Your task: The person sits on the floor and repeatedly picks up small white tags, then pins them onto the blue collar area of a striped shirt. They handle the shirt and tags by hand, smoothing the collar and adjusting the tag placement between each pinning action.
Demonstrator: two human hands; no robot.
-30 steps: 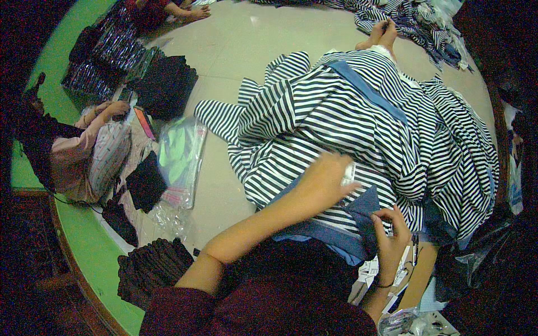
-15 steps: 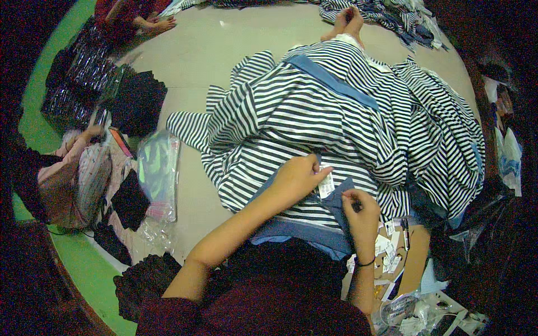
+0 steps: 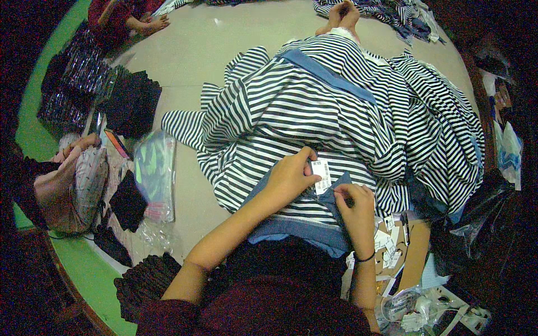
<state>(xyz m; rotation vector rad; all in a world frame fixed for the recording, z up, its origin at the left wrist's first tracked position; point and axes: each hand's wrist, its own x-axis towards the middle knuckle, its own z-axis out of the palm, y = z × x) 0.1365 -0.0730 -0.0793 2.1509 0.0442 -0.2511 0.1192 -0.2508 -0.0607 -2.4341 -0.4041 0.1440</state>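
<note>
- Pinching a white tag (image 3: 321, 168), thumb against finger: left hand (image 3: 288, 178).
- Right hand (image 3: 357, 207), just beside that grip, clamped on blue trim (image 3: 343, 180).
- Striped cloth (image 3: 314, 117) beyond both grips.

The floor (image 3: 193, 61) is pale, with a thin seam (image 3: 180, 86) and a small bright spot (image 3: 217, 22) of light. Along its left, a green strip (image 3: 84, 270) curves.

Free floor (image 3: 188, 73) left of striped cloth (image 3: 336, 123)
</note>
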